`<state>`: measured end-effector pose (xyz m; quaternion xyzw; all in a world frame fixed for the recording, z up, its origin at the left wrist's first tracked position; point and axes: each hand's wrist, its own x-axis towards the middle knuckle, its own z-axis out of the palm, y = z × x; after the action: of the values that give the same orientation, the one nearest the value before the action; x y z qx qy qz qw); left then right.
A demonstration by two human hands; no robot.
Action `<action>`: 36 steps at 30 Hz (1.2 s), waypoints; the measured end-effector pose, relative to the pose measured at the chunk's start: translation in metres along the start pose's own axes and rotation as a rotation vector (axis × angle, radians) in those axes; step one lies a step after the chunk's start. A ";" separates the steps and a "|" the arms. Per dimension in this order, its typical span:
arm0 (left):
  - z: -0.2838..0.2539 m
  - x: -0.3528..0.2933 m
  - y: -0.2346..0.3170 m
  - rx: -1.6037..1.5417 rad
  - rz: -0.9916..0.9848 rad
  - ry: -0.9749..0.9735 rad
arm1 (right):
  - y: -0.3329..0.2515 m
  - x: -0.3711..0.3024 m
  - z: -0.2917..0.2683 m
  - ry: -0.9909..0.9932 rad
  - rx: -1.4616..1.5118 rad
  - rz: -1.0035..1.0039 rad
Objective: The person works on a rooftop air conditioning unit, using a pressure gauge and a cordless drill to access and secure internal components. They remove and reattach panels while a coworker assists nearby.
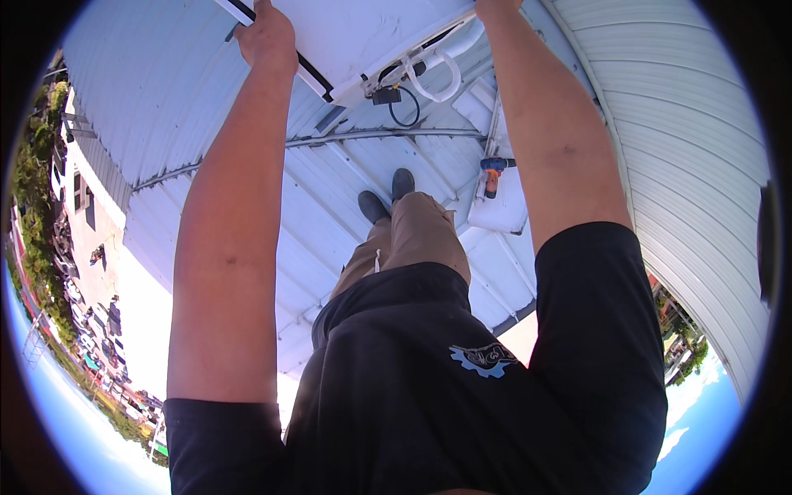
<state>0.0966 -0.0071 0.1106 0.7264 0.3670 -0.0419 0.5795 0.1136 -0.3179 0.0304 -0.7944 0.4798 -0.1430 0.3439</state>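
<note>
I stand on a white corrugated metal roof [165,91] and look straight down past my black shirt, tan trousers and dark shoes [386,196]. Both arms reach forward to a large white flat panel [363,29] at the top of the picture. My left hand [266,37] grips its left edge, along a dark frame strip. My right hand [495,8] holds the panel's right edge and is mostly cut off by the picture's rim. White tubing and a black cable with a small box [412,78] hang under the panel's near edge.
An orange and blue cordless drill [493,173] lies on a white box [503,206] to the right of my feet. A metal rail [388,134] crosses the roof. The roof edge drops off at left to buildings and trees [66,247] far below.
</note>
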 end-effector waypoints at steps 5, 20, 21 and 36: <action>-0.001 -0.003 0.002 0.031 -0.003 0.006 | 0.000 -0.001 0.000 0.006 -0.015 0.018; 0.001 0.002 0.001 0.042 0.006 0.028 | -0.004 -0.007 -0.005 -0.011 0.027 0.046; 0.001 0.002 0.001 0.049 0.005 0.032 | -0.005 -0.007 -0.005 -0.011 0.028 0.039; -0.001 0.004 0.000 0.020 -0.022 0.002 | -0.002 -0.006 -0.008 -0.084 -0.060 -0.113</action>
<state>0.0991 -0.0049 0.1091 0.7280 0.3750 -0.0512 0.5716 0.1081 -0.3153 0.0380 -0.8354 0.4234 -0.1142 0.3313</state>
